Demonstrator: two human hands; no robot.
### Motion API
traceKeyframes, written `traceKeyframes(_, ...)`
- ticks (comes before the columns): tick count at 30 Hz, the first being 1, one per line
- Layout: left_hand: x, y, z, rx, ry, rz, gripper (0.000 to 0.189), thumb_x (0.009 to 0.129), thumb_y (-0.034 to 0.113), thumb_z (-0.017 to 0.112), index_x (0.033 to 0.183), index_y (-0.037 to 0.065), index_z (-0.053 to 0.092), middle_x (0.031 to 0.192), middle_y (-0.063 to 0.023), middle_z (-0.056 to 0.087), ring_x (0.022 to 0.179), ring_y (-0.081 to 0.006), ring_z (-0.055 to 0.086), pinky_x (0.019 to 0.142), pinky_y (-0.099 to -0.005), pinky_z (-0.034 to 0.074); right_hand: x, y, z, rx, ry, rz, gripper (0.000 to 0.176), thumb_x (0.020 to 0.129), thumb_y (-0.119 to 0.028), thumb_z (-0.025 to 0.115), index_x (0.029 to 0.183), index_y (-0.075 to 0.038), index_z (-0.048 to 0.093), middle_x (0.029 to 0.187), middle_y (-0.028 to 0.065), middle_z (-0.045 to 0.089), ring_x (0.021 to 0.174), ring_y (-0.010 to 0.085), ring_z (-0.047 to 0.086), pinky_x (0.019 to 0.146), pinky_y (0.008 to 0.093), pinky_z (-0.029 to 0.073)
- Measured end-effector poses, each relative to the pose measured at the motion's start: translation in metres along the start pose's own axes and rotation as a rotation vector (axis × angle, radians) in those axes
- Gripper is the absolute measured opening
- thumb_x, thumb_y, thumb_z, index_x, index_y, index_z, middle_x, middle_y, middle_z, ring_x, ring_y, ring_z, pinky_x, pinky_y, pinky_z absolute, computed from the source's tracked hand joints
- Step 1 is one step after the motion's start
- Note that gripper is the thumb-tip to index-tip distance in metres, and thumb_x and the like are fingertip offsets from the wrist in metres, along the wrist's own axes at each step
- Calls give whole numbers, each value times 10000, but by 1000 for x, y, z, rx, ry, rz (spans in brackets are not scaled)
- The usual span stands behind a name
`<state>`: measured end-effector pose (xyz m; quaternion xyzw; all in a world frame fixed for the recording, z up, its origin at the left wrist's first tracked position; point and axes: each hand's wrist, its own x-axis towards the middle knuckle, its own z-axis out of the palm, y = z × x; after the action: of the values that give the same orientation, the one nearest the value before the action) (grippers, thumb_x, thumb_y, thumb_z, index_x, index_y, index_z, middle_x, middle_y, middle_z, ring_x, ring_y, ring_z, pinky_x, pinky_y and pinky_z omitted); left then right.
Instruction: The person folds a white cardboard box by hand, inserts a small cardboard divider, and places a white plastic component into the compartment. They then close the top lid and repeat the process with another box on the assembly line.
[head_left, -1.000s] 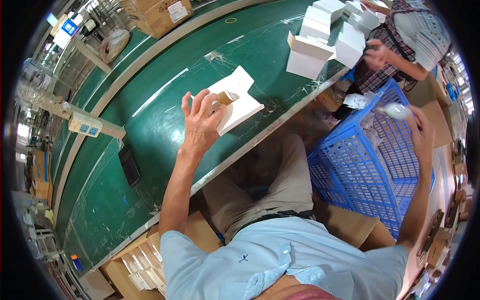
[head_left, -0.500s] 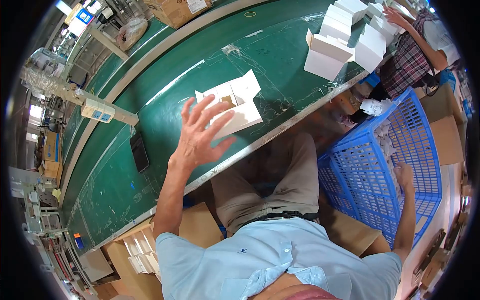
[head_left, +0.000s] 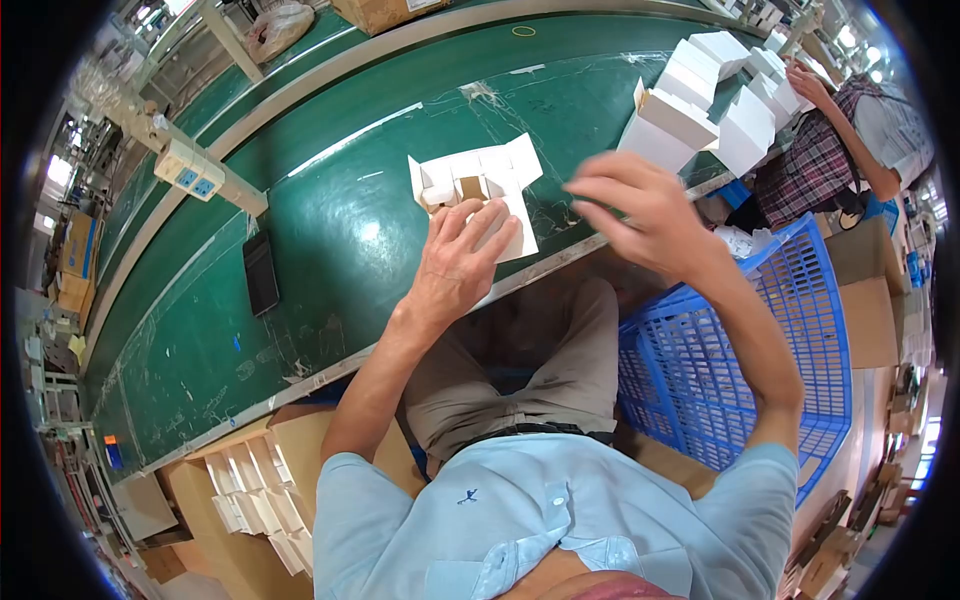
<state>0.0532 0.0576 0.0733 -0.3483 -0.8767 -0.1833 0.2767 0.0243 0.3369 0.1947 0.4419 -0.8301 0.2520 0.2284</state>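
Observation:
An unfolded white box (head_left: 512,180) with raised flaps lies on the green bench, a brown patch showing inside it. My left hand (head_left: 455,262) rests on its near side, fingers bent over the inside and front flap. These fingers hide part of the box. To the right, my right hand (head_left: 645,215) hangs over the bench's front edge, smeared by motion. A gap shows between its fingers and thumb, with nothing visible there.
A blue plastic basket (head_left: 690,385) stands at my right. White boxes (head_left: 688,80) cluster on the bench near another person's hand (head_left: 808,85). A black phone (head_left: 260,275) lies left, beside a socket post (head_left: 188,172). White pieces fill a carton (head_left: 190,490) below.
My right hand has come up out of the blue basket to above the bench edge. My left hand, raised with spread fingers before, has come down onto the white box.

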Motion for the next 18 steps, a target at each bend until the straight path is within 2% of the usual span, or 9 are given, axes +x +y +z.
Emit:
traceKeyframes(1,-2,1,3,-20,24,-20,555,806,-7,744,1344,125,718,1451,-113,630,1318,-364,591,1125,-545,460,18,4,19,-5,-42,-99,149,907,-93,789,1040,-28,768,1071,126,748,986,328,721,862,443,586)
traceKeyframes(5,-8,1,9,-27,92,-69,554,802,0,763,1338,134,724,1488,-133,615,1386,-374,565,1159,-554,443,55,29,70,-47,-201,-215,102,905,-78,787,980,-15,755,1010,127,733,1020,335,699,884,459,571)
traceKeyframes(7,-10,0,14,-36,126,-75,551,801,-6,756,1335,129,723,1487,-145,615,1390,-380,566,1160,-562,444,62,36,81,-184,-501,-108,67,912,-73,753,904,-17,717,964,118,715,955,341,684,851,472,564)
traceKeyframes(8,-12,-2,17,-44,148,-73,549,801,-12,749,1332,123,722,1485,-157,616,1394,-385,567,1161,-570,446,61,39,84,-169,-470,-117,97,893,-88,732,824,-20,731,901,130,727,964,344,720,853,459,592)
traceKeyframes(9,-15,-2,19,-50,159,-83,549,801,-12,749,1332,123,722,1485,-157,616,1394,-385,567,1161,-570,446,61,37,84,-173,-484,-124,97,893,-88,732,824,-20,731,901,130,727,964,344,720,853,459,592)
traceKeyframes(11,-16,-5,25,-64,185,-95,700,683,-53,792,1349,151,728,1480,-139,625,1390,-389,576,1157,-585,465,66,39,84,-162,-490,-149,87,876,-79,737,819,-15,724,901,139,726,936,349,726,841,466,602)
traceKeyframes(14,-16,-6,32,-90,234,-109,727,643,-79,761,1337,133,723,1474,-132,626,1395,-384,575,1157,-581,471,73,42,86,-194,-542,-176,78,867,-78,741,838,-6,735,905,146,730,924,350,734,835,468,613)
traceKeyframes(15,-16,-5,31,-94,229,-115,727,643,-79,761,1337,133,723,1474,-132,626,1395,-384,575,1157,-581,471,74,42,87,-186,-548,-172,78,867,-78,741,838,-6,735,905,146,730,924,350,734,835,468,613)
traceKeyframes(18,-14,-5,26,-97,230,-89,518,751,-50,708,1255,68,722,1420,-166,642,1384,-391,586,1160,-574,466,79,42,85,-225,-589,-201,84,868,-85,745,865,-2,756,913,152,737,930,345,738,837,462,620)
